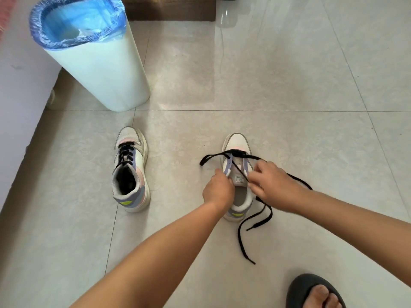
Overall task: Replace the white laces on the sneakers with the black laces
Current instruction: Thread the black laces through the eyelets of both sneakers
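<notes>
The sneaker being laced (236, 143) stood upright on the tiled floor (289, 85), toe pointing away from the person, right of centre. A black lace (244, 225) was threaded through the eyelets nearest the toe; one end was spread out to the left of the shoe, and the rest was trailed in loops over the floor to the right of and behind the heel. The left hand (219, 192) was curled at the left edge of the shoe's opening, its grip closed narrowly on the upper there. The right hand (271, 183) was held at the right eyelet row, fingers pinched on the black lace near the tongue. A second sneaker (131, 170), already laced in black, was set well apart to the left, also toe away. Beyond it, a white bin (106, 72) lined with a blue bag (75, 21) was seen standing beside a wall. A foot in a dark slipper (311, 292) was visible at the lower right.
</notes>
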A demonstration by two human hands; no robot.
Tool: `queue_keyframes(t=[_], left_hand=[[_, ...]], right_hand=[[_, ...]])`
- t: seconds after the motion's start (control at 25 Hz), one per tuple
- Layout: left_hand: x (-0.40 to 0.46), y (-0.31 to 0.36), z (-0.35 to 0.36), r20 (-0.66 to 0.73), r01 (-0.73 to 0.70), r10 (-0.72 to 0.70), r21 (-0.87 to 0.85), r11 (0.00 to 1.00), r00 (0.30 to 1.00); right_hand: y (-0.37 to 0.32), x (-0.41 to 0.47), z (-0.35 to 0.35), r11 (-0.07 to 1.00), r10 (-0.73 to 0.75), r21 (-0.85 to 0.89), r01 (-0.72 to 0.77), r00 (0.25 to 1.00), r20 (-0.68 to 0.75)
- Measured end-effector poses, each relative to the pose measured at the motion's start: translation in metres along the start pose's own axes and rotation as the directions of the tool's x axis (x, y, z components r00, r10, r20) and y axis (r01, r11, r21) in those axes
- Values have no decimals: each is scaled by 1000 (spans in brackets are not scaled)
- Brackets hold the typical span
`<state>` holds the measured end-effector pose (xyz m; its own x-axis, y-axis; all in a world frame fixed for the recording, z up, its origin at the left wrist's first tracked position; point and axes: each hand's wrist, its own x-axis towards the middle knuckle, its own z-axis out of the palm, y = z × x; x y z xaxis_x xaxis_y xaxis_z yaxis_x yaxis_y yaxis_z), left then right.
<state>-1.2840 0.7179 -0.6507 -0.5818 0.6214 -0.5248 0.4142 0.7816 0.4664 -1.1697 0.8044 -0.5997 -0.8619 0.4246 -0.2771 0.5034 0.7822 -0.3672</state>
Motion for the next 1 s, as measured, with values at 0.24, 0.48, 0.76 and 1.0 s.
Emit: queue_keyframes(t=[0.24, 0.48, 0.76, 1.0], left_hand=[[9, -12, -6, -27, -8, 7, -43, 999, 1000], [12, -13, -8, -2, -71, 73, 172, 983, 997], [10, -13, -25, 43, -121, 121, -11, 993, 992], [61, 5, -58, 335, 306, -115, -604, 736, 935]], right_hand=[[-13, -108, 29, 868, -279, -202, 454, 781, 559], [4, -39, 19, 997, 18, 71, -27, 993, 120], [-1, 69, 14, 928, 337, 133, -347, 937, 92], [-5, 71, 20, 932, 339, 103, -347, 937, 90]])
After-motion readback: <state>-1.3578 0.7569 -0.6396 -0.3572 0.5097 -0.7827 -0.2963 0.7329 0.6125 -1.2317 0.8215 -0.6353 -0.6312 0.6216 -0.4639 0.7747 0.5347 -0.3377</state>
